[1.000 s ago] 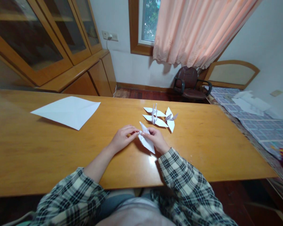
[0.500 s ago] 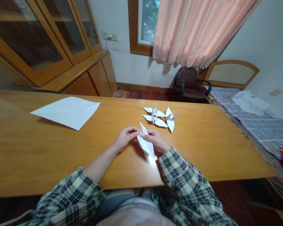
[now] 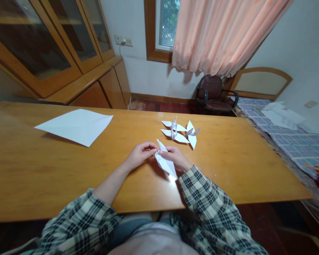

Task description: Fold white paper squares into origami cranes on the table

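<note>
A partly folded white paper crane is held just above the wooden table, in front of me. My left hand pinches its left tip with closed fingers. My right hand grips its upper edge, fingers closed round the paper. Two finished white paper cranes lie on the table just beyond my hands.
A flat creased white sheet lies at the table's far left. Wooden cabinets stand behind the table on the left. A dark office chair sits past the far edge, and a bed with papers runs along the right.
The paper crane in my hands has tilted and shifted slightly, its lower wing now pointing more to the lower right. My hands stay in nearly the same place.
</note>
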`<state>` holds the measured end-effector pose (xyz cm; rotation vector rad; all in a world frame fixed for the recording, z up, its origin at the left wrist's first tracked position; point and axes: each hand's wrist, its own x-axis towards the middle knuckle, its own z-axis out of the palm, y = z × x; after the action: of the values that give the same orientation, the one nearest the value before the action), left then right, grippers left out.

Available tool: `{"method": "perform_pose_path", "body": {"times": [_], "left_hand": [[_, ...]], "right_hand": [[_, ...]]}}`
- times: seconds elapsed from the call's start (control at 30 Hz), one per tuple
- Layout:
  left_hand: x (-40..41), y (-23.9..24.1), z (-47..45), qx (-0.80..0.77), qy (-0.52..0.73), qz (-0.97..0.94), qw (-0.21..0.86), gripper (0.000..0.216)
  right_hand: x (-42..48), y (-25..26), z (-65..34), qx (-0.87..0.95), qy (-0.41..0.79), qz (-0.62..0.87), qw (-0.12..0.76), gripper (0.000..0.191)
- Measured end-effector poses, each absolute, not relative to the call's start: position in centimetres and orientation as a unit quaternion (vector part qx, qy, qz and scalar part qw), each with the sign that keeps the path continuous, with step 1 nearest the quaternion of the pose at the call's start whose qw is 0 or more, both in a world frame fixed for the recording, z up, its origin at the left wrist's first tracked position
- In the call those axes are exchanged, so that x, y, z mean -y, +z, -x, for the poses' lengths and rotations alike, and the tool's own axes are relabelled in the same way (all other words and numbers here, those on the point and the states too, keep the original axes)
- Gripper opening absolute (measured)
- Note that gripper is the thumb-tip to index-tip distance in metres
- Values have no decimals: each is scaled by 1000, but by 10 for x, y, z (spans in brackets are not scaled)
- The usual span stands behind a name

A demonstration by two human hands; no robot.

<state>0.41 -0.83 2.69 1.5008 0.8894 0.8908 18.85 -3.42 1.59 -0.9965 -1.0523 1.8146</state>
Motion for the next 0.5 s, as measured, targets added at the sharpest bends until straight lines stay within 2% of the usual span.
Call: {"method": "perform_pose_path", "body": {"times": [0.2,0.5], "left_hand": [[8,30,0,-359,380,-755,396,17],[7,28,6,-322,358,-827,290,14]], "right_hand": [[34,12,-189,415,711,395,407,38],[33,12,-189,411,712,408,397,40]]}}
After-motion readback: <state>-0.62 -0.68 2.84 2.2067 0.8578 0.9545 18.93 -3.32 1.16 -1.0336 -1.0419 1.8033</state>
